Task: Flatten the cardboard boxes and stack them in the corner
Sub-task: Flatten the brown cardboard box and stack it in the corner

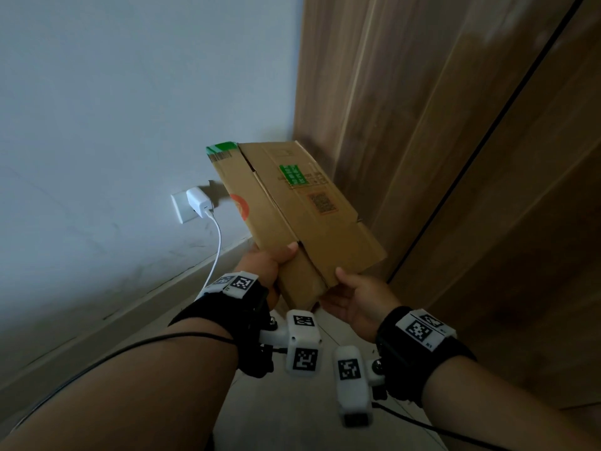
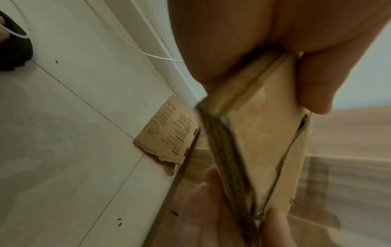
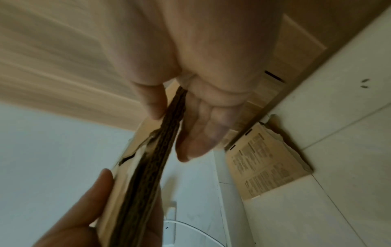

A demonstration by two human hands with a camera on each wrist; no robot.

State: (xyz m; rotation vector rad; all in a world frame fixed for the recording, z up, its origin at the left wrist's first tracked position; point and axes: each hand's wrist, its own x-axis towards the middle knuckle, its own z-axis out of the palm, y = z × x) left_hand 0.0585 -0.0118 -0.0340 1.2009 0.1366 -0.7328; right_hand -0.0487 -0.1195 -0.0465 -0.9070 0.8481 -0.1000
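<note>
A flattened brown cardboard box (image 1: 292,209) with a green label and green tape is held in the air above the corner between wall and wooden door. My left hand (image 1: 276,258) grips its near left edge, thumb on top. My right hand (image 1: 354,294) pinches the near right edge, thumb on top and fingers beneath. The left wrist view shows the folded box (image 2: 260,133) edge-on under my left thumb (image 2: 313,86). In the right wrist view my right hand (image 3: 169,107) pinches the layered edge (image 3: 152,165). Another flattened box (image 2: 169,132) (image 3: 264,163) with printed text lies on the floor in the corner.
A white charger (image 1: 200,201) sits in a wall socket (image 1: 182,206), its white cable (image 1: 216,252) hanging to the floor near the skirting. A wood-grain door (image 1: 455,157) stands on the right. The floor (image 2: 63,133) is pale tile.
</note>
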